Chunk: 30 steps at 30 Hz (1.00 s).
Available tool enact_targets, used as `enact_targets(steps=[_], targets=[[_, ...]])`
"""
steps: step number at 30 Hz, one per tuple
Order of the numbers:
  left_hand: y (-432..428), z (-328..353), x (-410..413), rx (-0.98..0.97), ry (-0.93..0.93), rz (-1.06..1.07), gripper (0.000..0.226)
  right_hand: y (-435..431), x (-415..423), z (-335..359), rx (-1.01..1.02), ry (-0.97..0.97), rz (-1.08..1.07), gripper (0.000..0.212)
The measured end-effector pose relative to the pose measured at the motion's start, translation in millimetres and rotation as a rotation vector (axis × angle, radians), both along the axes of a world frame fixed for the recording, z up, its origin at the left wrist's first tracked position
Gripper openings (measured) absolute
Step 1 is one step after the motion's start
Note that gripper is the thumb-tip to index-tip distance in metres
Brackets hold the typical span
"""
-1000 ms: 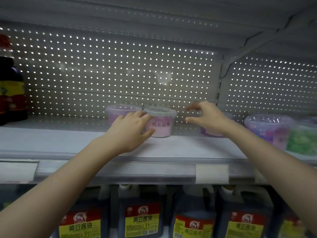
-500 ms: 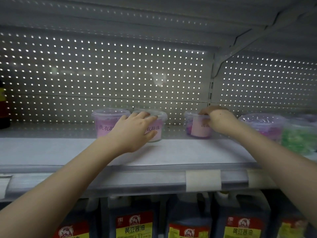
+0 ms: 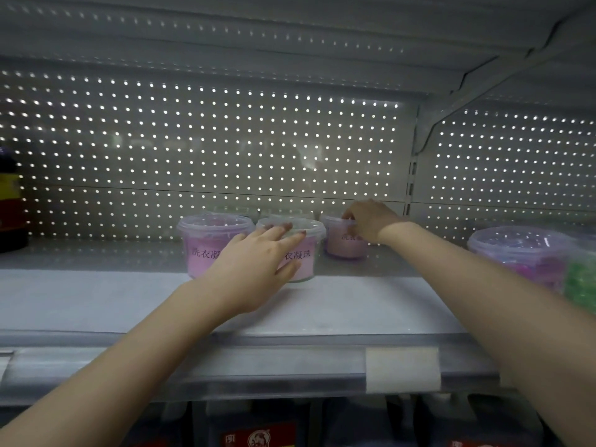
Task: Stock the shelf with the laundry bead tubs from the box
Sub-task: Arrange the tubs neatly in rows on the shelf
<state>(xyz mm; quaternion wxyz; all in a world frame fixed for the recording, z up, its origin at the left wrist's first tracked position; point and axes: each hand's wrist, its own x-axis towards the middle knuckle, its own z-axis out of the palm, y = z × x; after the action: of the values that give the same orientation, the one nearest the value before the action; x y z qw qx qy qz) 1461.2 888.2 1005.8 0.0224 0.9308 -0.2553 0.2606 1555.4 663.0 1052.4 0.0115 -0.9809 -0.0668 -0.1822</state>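
Store shelf (image 3: 96, 301), white and flat, lit dimly; clear price rail along its front edge with a blank tag (image 3: 403, 369) right of centre. Behind it a perforated back panel (image 3: 209, 150) with light coming through the holes, a vertical slotted upright (image 3: 411, 175) dividing two bays, and another shelf's underside overhead.

Three pink bead tubs with clear lids stand upright in a rough row at mid-shelf. Left tub (image 3: 206, 243) and middle tub (image 3: 300, 253) are just beside each other, labels facing out; back tub (image 3: 342, 243) sits further in, near the panel, slightly apart from the middle one.

Left hand (image 3: 254, 269) lies over the front of the middle tub, fingers spread wide across its lid rim and side, thumb low on the wall; the grip is loose and flat, resting against the tub rather than closed round it. Right hand (image 3: 371, 221) is on the back tub, fingertips curled over the lid edge; whether it actually grips the tub cannot be told from this angle.

Far right: a larger clear tub (image 3: 516, 253) with purple contents, and a green tub (image 3: 580, 279) touching it at frame edge. Far left: a dark bottle (image 3: 11, 201) with yellow and red label. Below the shelf, dark jugs (image 3: 258, 427) with red labels, mostly cut off. Box not in view.
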Motion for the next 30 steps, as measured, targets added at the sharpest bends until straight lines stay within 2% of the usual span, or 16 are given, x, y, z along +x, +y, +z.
enact_targets(steps=[5,11,14,19,30], targets=[[-0.6,-1.9,0.9,-0.012,-0.013,0.000,0.051,4.8,13.2,-2.1,-0.014,-0.012,0.008,0.032],[-0.3,-2.2,1.7,-0.013,-0.014,-0.003,0.051,-4.1,9.8,-0.9,0.039,0.005,0.013,0.029],[-0.5,-1.4,0.0,-0.002,-0.011,0.011,0.052,-5.1,-4.2,-2.1,0.065,0.022,-0.023,0.042],[-6.0,4.6,-10.5,0.004,0.042,0.017,0.055,-9.9,-51.5,-5.4,0.105,0.020,-0.054,0.045],[-58.0,-2.8,-50.9,-0.056,-0.016,-0.153,0.047,-52.0,-161.2,-20.3,0.121,-0.263,-0.074,0.033]])
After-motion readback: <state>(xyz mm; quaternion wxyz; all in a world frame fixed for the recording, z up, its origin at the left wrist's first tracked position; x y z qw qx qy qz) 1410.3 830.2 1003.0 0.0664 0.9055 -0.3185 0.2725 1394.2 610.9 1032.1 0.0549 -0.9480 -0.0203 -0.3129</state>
